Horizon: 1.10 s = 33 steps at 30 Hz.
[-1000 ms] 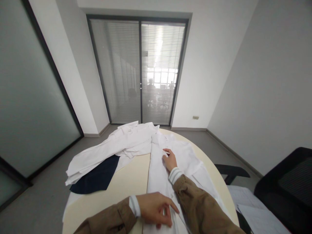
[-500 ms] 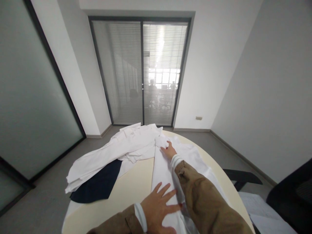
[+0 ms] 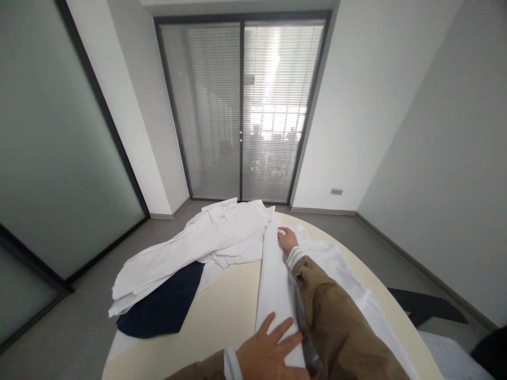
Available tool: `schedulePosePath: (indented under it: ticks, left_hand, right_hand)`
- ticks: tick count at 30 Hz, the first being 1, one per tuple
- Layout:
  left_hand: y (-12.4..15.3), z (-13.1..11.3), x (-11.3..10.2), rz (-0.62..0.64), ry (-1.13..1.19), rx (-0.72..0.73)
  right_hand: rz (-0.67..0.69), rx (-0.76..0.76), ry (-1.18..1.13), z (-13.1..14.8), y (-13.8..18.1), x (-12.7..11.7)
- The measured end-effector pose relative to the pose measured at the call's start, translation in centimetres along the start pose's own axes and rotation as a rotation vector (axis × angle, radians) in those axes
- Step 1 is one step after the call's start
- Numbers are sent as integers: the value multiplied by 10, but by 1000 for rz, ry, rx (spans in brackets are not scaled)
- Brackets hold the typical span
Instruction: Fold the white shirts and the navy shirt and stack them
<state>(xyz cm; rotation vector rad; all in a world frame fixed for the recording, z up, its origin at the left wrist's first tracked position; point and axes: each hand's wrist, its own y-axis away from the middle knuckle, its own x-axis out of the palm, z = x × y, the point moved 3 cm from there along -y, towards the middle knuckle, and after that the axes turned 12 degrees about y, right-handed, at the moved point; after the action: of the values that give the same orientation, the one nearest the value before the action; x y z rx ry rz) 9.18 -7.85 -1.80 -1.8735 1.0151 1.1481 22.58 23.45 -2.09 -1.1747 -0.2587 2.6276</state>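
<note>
A white shirt lies spread on the round table, a long folded strip of it running toward me. My left hand rests on the near end of this strip, palm down and fingers spread. Further away, my right hand is at the strip's far right side, its thumb and fingers drawn together on the fabric. Its forearm covers part of the cloth. To the left, more white cloth lies in loose folds over a dark navy piece of fabric.
The cream tabletop has a curved edge. A dark chair armrest stands beyond its right side, with a pale surface below. Glass doors with blinds are at the back, and a frosted panel is on the left.
My right hand's fingers have gone from spread to drawn together at the strip. My left hand stays spread on the cloth. The view has shifted, so the scene sits further right.
</note>
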Motion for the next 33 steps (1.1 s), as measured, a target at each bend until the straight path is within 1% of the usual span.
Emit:
schedulePosePath:
  ticks: [3,7,9,11,13,16,18,20,22,25,27,30,33]
  left_hand:
    - [0,1,1,-2,-4,3]
    - [0,0,-1,-22,48,-24]
    - [-1,1,-2,-28,99,-49]
    - [-1,2,-4,-12,149,-67]
    - [-1,3,-6,10,177,-74]
    - [1,-1,-12,26,190,-57]
    - [3,-7,-18,40,209,-49]
    - [4,-14,-25,42,239,-66]
    - [4,-18,-30,-5,270,-108]
    - [4,-16,-36,-141,270,-214]
    - [5,-9,-38,-199,238,-299]
    - [6,0,-37,-206,216,-371]
    - [7,1,-37,-205,214,-365]
  right_hand:
    - [-11,-35,54,8,6,-7]
    - [-49,-120,123,35,24,-22]
    - [-23,-161,219,45,40,-26]
    - [46,-216,343,49,62,-24]
    - [150,-265,418,44,85,-16]
    - [309,-297,427,30,110,-3]
    - [362,-320,395,22,116,0]
    - [393,-339,357,19,115,-3]
    - [412,-343,333,15,111,-10]
    - [361,-325,356,3,103,-31]
    - [268,-232,432,-16,97,-53]
    - [109,-13,546,-56,88,-100]
    - [24,162,582,-96,80,-153]
